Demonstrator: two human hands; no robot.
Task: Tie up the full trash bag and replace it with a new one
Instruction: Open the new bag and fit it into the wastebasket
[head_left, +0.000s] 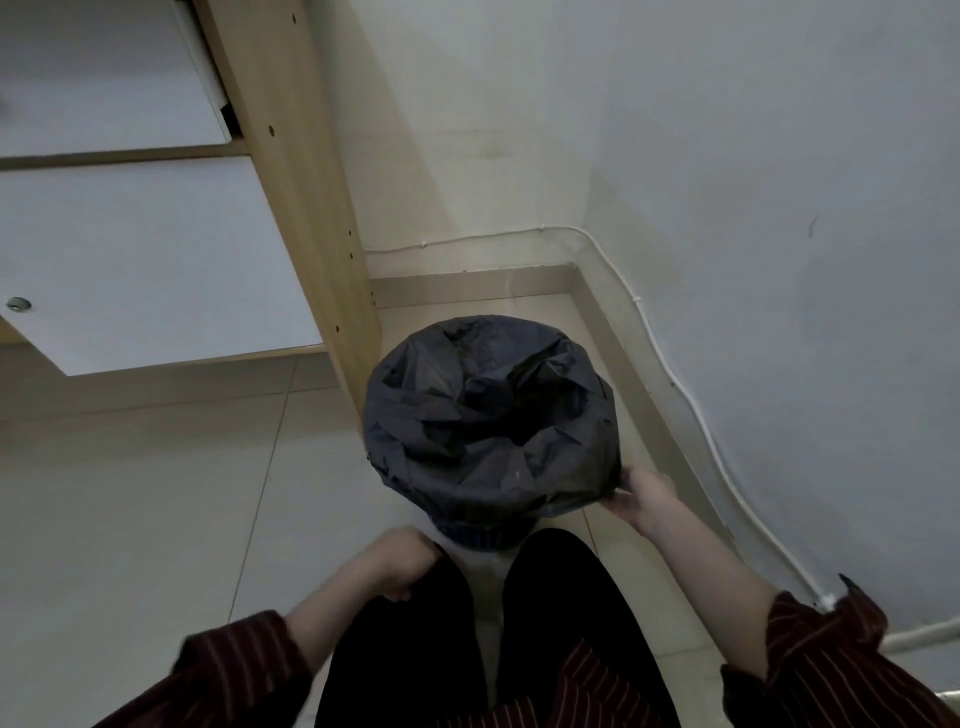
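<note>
Fingers (621, 486) of your right hand (641, 499) pinch the thin black plastic bag (488, 415) lining the round bin at the floor corner; left hand (400, 564) is curled, empty. Yank one-sided and the film could tear or tip the bin.

Behind the left grip (400, 564), a dark maroon shirt sleeve with thin pale stripes (228, 670) is pushed back to the forearm, its cuff edge loose and open. Behind the right grip (641, 496), the matching maroon pinstriped sleeve (826, 660) sits rolled up near the elbow, with a folded cuff corner sticking up. Between the two grips and nearer the camera are plain black trousers (405, 654) on both legs. The striped shirt hem (576, 680) lies over the right leg.
</note>
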